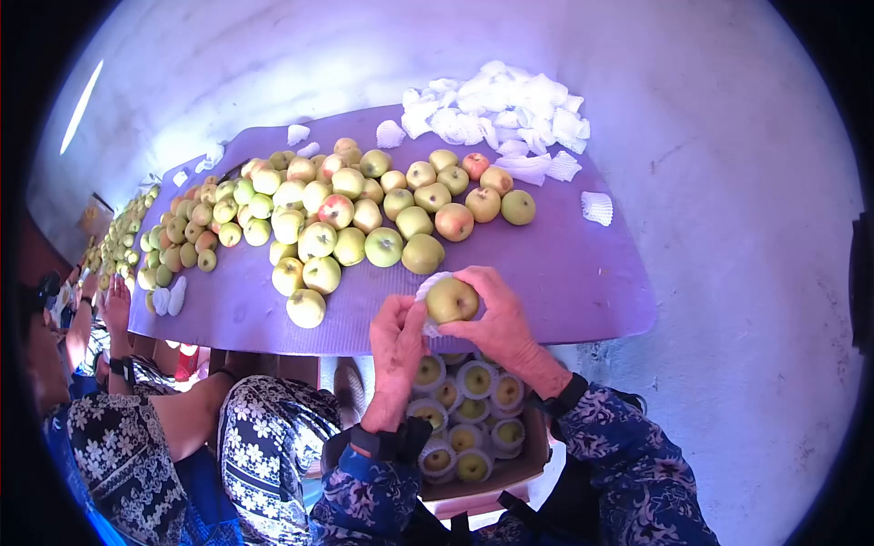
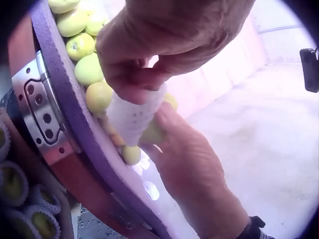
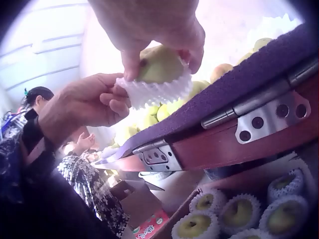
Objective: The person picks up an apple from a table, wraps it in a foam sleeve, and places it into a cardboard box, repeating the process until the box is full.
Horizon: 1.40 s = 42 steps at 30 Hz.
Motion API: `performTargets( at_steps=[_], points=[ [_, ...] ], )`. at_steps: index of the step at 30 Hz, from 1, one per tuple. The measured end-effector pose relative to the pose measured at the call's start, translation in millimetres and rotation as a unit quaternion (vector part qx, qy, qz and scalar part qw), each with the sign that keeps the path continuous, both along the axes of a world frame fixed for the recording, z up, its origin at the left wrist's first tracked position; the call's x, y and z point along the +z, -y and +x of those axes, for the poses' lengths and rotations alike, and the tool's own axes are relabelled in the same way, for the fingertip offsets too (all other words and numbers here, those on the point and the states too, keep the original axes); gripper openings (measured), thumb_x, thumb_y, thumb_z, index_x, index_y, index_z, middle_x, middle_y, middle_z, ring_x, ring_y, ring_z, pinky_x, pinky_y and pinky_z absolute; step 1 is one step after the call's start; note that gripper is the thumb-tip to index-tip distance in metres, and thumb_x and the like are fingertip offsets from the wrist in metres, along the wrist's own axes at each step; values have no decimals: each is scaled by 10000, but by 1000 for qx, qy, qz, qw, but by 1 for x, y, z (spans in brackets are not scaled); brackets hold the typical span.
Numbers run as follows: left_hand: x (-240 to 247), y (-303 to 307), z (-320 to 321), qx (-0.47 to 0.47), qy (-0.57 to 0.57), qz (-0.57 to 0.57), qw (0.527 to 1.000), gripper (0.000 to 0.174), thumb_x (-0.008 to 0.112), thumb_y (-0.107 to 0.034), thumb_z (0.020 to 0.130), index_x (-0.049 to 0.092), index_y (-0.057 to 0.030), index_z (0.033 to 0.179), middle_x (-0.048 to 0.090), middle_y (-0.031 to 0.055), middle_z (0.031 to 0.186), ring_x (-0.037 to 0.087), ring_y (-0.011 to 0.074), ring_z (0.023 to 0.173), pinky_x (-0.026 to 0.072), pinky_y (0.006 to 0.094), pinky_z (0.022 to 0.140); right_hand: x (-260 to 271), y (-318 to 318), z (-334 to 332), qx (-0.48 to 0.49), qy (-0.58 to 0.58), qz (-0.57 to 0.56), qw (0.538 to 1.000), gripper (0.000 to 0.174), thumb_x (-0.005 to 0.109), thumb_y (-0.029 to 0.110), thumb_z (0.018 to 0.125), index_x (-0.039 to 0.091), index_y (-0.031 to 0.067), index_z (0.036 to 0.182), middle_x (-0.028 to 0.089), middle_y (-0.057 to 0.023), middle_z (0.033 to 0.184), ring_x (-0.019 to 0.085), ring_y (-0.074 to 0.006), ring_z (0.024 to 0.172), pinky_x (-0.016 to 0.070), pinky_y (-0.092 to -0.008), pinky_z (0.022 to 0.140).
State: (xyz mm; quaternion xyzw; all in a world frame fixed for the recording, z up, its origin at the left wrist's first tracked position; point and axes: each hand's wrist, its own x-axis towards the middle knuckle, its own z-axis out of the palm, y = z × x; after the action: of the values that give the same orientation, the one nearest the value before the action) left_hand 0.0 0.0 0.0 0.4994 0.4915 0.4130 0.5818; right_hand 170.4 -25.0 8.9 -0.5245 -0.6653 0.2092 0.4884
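we have the purple-topped table point(image 1: 564, 259) as the largest thing in sight, reaching across the head view. to our left sits a person in dark, flowered clothing point(image 1: 273, 437), near the table's front edge. the loose apples point(image 1: 350, 182), mostly yellow-green with a few blushed red, lie spread over the middle and left of the table. below the front edge we see an open cardboard box point(image 1: 482, 499) with wrapped apples point(image 1: 473, 382) in it, each in a white net cup. a heap of white foam nets point(image 1: 492, 105) lies at the far side of the tabletop. our left grip point(image 1: 397, 337) pinches the rim of a net between thumb and fingers, while our right grip point(image 1: 501, 323) holds an apple, thumb and fingers curled about it. that held apple point(image 1: 451, 300) is up at the table's front edge, above the box, its lower part inside the held net point(image 3: 158, 93) and its upper part bare.
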Motion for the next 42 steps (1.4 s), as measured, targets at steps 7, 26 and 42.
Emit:
performTargets(
  at_steps=[7,26,42],
  points=[
    [2,6,9,27,-90,130,987,490,773,-265,776,516,-6,1102,616,96,934,577,132,806,474,265,685,3,2,6,50,14,39,998,672,824,195,617,528,59,1205,486,-145,1227,523,-329,1128,458,-415,949],
    [18,8,8,7,150,42,988,660,726,-337,775,445,-50,1298,605,68,1085,607,100,836,461,193,554,6,3,17,134,-440,-254,851,378,629,180,908,533,-18,1215,614,-107,1119,608,-172,997,536,-304,802],
    [22,6,9,-7,91,76,993,600,718,-172,763,463,-15,1282,601,86,1106,612,124,886,500,202,619,-2,-3,23,123,-383,-178,898,253,633,45,848,600,-8,1093,649,-71,986,618,-123,858,522,-278,743]
  ],
)
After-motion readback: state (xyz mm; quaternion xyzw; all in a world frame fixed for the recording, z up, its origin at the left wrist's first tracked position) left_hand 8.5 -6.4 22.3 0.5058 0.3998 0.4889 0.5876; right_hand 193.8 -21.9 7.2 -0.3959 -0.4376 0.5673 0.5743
